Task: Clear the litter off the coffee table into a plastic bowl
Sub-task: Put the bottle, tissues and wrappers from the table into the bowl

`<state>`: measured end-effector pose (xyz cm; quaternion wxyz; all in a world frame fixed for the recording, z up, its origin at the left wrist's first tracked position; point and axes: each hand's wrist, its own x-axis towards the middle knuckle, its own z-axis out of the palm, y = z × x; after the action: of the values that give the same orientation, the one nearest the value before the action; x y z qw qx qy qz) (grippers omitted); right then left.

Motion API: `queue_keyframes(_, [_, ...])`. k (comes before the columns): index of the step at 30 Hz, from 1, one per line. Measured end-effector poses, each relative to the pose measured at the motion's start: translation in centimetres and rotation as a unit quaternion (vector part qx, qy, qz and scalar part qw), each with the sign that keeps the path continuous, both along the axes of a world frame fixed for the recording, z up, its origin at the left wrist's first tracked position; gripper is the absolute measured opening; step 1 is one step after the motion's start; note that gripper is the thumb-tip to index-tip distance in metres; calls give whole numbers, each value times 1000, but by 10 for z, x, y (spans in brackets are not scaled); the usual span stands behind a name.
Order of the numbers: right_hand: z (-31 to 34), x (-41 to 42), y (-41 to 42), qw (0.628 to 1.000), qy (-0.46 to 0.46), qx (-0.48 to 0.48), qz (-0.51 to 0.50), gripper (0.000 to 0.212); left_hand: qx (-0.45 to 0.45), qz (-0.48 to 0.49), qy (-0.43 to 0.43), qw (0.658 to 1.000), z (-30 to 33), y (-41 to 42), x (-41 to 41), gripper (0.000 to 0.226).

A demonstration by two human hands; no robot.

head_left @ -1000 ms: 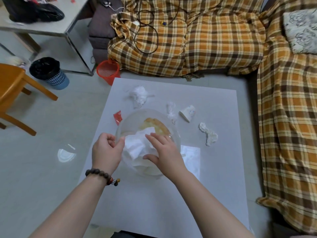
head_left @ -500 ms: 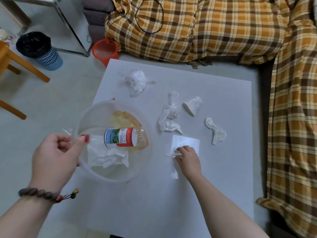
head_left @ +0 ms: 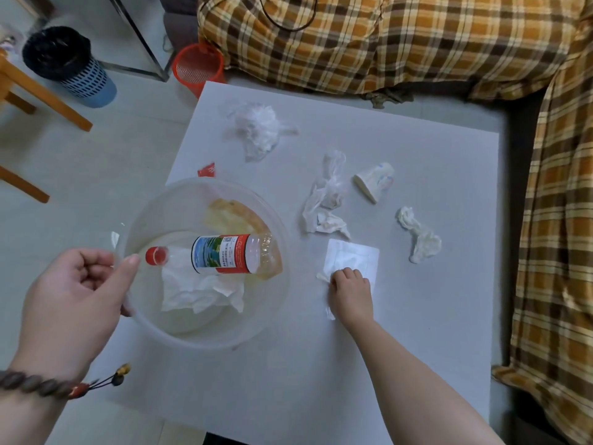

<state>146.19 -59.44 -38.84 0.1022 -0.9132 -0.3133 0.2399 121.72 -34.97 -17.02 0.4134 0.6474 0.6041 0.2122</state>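
My left hand [head_left: 77, 293] grips the left rim of a clear plastic bowl [head_left: 269, 303], lifted over the table's left edge. Inside lie a plastic bottle [head_left: 224, 255] with a red cap, crumpled white tissue [head_left: 199, 290] and an orange-stained wrapper [head_left: 237, 216]. My right hand [head_left: 351, 292] presses down on the near edge of a flat white packet [head_left: 353, 256] on the white coffee table [head_left: 449, 300], fingers curled over it. Loose litter lies beyond: a crumpled clear bag [head_left: 256, 130], a twisted plastic wrap with tissue [head_left: 325, 200], a crushed paper cup [head_left: 375, 181], a tissue wad [head_left: 420, 236].
A red scrap [head_left: 207, 170] pokes out behind the bowl. A plaid-covered sofa [head_left: 385, 36] wraps the far and right sides. On the floor at left stand a red mesh bin [head_left: 197, 67], a blue bin with a black liner [head_left: 69, 64] and wooden chair legs [head_left: 41, 94].
My left hand lifted the bowl to the left, off the packet it partly covered. My right hand left the bowl and came down on the flat white packet.
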Motion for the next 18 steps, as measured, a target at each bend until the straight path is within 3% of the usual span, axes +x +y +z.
queue_keyframes(3, [21,-1,6,998,17,40,-38,15,14,0,2,1000,-2,2,-5,38])
queue_keyframes(8, [114,-15,28,961,19,260,-96,6,24,-8,24,999,12,-10,6,37])
queue_keyframes(11, [181,-37,47,939,29,340,-32,4,34,-23,42,998,26,-24,13,34])
queue_keyframes(18, [244,-91,95,934,24,329,139,9,32,-11,36,999,48,-36,12,23])
